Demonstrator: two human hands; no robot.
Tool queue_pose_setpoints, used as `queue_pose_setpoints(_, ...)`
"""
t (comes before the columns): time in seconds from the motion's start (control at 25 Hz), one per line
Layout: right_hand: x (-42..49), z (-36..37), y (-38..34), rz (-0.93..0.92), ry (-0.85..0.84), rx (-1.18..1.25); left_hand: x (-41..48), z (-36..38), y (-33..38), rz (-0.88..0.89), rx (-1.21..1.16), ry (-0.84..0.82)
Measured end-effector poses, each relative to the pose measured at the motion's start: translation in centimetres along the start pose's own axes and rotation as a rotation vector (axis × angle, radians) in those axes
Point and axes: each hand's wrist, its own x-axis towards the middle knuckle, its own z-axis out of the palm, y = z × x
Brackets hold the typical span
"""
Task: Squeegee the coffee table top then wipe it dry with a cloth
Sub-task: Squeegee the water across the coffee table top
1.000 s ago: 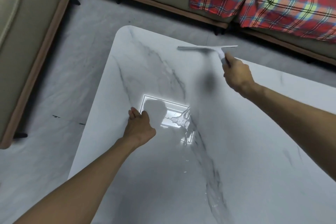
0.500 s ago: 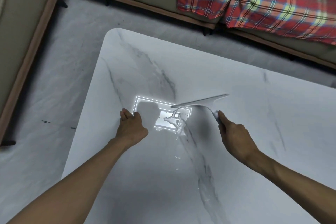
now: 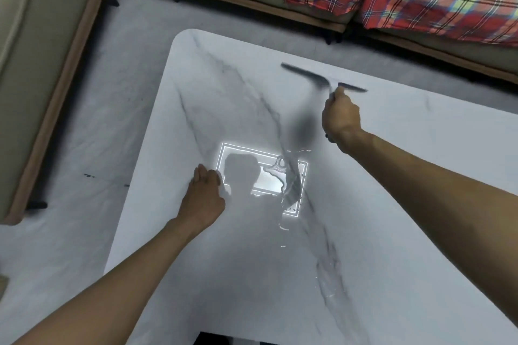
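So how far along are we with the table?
Nothing looks finished: water streaks lie mid-table. The right hand grips the squeegee near the far edge of the table top; the left hand rests on it. Left: more passes, then the cloth wipe; neither hand holds a cloth.

The white marble coffee table [image 3: 392, 204] carries water streaks [image 3: 291, 185] near its middle.

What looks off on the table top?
Leftover water streaks the middle of the table, droplets trailing toward the near side. The squeegee in the right hand is up by the far edge. Nothing looks damaged.
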Motion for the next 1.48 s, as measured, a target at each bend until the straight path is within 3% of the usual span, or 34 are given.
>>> queue_pose_setpoints(0.08, -3.5, 2.5, 0.6, -0.249, -0.043, -0.143, -0.7, 0.5, -0.5, 0.004, 0.022, -0.025)
queue_pose_setpoints(0.16, -7.5, 4.6, 2.5, -0.444, -0.207, -0.234, -1.1, 0.5, -0.6, -0.029, -0.002, -0.023)
queue_pose_setpoints(0.32, -10.9, 3.8, 8.1, -0.548, -0.310, -0.431, -1.6, 0.9, 0.0, -0.063, -0.061, 0.000)
queue_pose_setpoints(0.6, -9.3, -6.7, 17.4, -0.373, -0.270, -0.640, -2.1, 2.4, 3.2, -0.011, -0.008, 0.054)
queue_pose_setpoints(0.72, -8.0, -9.8, 17.1, -0.305, -0.231, -0.457, -1.5, 3.0, 5.7, 0.066, -0.008, 0.048)
queue_pose_setpoints(0.84, -3.1, -10.3, 13.8, -0.278, -0.059, -0.196, -0.5, 3.9, 8.2, 0.071, -0.001, -0.023)
queue_pose_setpoints(1.04, 4.5, -7.9, 10.0, -0.130, -0.008, -0.152, 1.4, 4.2, 9.9, -0.046, 0.063, -0.231)
queue_pose_setpoints(1.2, -0.5, -6.9, 13.6, -0.194, -0.016, -0.291, 1.8, 3.8, 10.6, -0.068, 0.049, -0.279)
queue_pose_setpoints(1.4, -10.1, -9.1, 19.2, -0.076, -0.202, -0.399, 2.1, 3.6, 10.7, -0.082, 0.014, -0.311)
queue_pose_setpoints(1.48, -10.5, -10.8, 19.5, -0.051, -0.195, -0.405, 2.4, 3.5, 10.9, -0.091, 0.008, -0.315)
